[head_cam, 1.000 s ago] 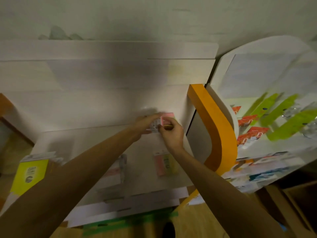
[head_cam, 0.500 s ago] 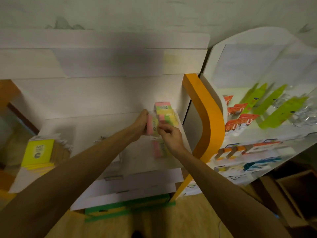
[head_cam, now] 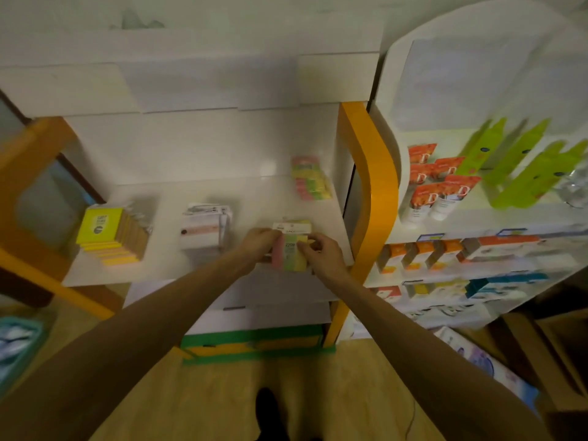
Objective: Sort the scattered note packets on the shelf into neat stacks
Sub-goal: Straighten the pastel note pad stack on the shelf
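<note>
Gripping note packet [head_cam: 291,254], left hand [head_cam: 259,241], right hand [head_cam: 321,254]

On the shelf [head_cam: 165,198], three stacks [head_cam: 109,235] stand left to right; a fourth [head_cam: 310,178] behind.

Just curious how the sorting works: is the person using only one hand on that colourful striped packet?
No, the left hand and the right hand both grip the striped packet from either side.
</note>
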